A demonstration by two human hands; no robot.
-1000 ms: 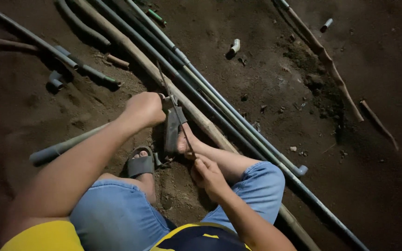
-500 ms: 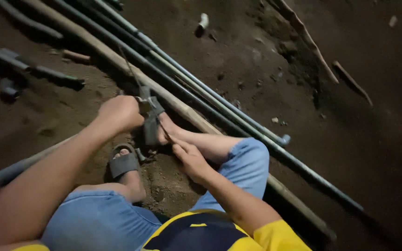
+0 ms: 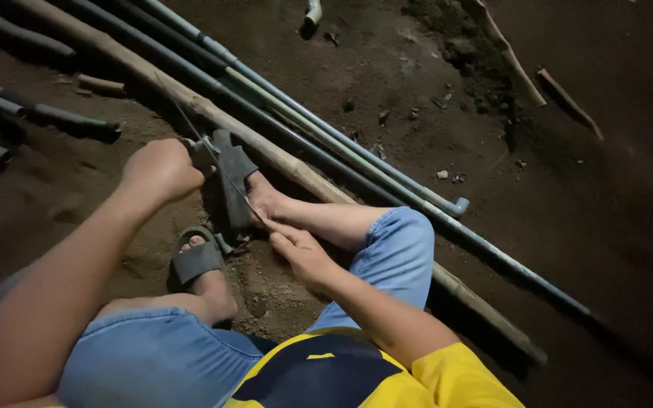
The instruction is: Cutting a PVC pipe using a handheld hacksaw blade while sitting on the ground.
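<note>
Grey metal, small and hard to make out, sits in the left hand (image 3: 162,168), whose grip is clenched around this tool (image 3: 199,153) just above the toe of a dark sandal (image 3: 233,181). From the tool a thin wire (image 3: 230,177) runs down across the sandal to the right hand (image 3: 304,253), whose fingertips pinch its near end beside the ankle, so the right grip is closed on the wire. The sandal is worn on the person's right foot, stretched out over the dirt floor (image 3: 387,83). Below the left grip, the other foot wears a second sandal (image 3: 196,259), toes showing, with blue denim shorts (image 3: 145,355) and a yellow and navy shirt (image 3: 387,374) nearer the camera. Just beyond both grips a bamboo pole (image 3: 190,94) lies slantwise, touching a bundle of grey plastic pipes (image 3: 326,136), one ending in an elbow fitting (image 3: 456,205). Left of the left grip lie shorter dark pipe pieces (image 3: 62,117). Far right, two sticks (image 3: 568,98) rest on the soil.
</note>
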